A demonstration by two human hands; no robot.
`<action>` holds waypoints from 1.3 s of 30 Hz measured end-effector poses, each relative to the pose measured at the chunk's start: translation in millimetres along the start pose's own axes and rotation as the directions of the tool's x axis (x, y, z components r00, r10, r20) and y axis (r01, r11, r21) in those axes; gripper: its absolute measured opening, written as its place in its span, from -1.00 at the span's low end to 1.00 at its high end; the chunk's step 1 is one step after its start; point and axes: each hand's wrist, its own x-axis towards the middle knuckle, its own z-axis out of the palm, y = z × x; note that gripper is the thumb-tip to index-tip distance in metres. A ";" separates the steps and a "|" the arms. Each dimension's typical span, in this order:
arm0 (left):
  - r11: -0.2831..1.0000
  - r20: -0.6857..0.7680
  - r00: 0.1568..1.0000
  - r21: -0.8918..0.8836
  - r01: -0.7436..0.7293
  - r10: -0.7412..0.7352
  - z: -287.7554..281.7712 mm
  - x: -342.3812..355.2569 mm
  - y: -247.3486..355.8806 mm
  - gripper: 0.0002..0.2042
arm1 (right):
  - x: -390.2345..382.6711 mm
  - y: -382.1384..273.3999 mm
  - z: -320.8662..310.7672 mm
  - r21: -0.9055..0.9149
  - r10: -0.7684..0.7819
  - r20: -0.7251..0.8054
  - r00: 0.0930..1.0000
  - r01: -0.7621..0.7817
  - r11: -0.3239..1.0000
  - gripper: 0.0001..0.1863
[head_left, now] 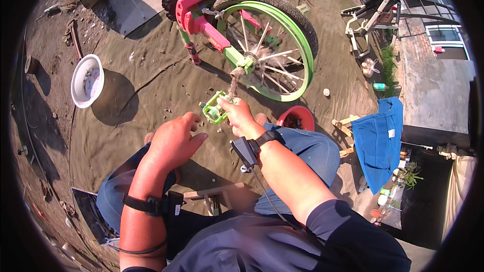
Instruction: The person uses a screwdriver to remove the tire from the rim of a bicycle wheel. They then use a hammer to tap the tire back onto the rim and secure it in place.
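A bright green pedal [214,114] sits at the end of a dirty brown crank [234,81], just below the hub of a spoked wheel. My right hand [239,116] is closed round the pedal's right side. To its left my left hand [174,138] hovers with thumb and fingers apart, and I see nothing in it. The wheel's green rim [302,65] carries a dusty black tyre [282,6]. It belongs to a green and pink frame [209,27] that reaches to the upper left.
A white basin [87,81] stands at the left on a brown ground sheet [151,65]. By my right knee is a red bowl [298,117] with dark bits inside. A blue cloth [378,141] hangs at the right. Below me shows a wooden stool [214,191].
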 end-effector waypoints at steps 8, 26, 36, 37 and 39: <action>1.000 0.021 1.000 -0.003 0.018 -0.018 -2.6 -3.8 4.7 -0.60 | -21.4 -6.7 -10.2 0.079 0.010 -0.004 1.000 -0.010 0.997 -0.75; 0.999 -0.015 0.999 0.015 -0.028 0.028 11.1 -23.9 -2.6 -0.56 | -50.6 -0.3 -32.0 -0.032 -0.011 0.012 1.000 0.011 0.999 -0.53; 0.999 0.001 1.000 0.046 -0.018 0.018 20.4 -39.1 -1.1 -0.52 | -86.7 -1.4 -66.1 -0.063 -0.098 -0.117 0.988 0.091 0.994 -0.19; 0.997 0.003 1.000 0.067 -0.030 0.030 23.2 -38.5 -2.4 -0.52 | -98.1 -8.5 -71.6 -0.074 -0.116 -0.123 0.986 0.107 0.991 -0.19; 0.993 -0.003 0.999 0.112 -0.031 0.032 24.4 -41.4 -5.9 -0.52 | -116.6 -23.7 -80.6 -0.072 -0.160 -0.118 0.980 0.152 0.986 -0.21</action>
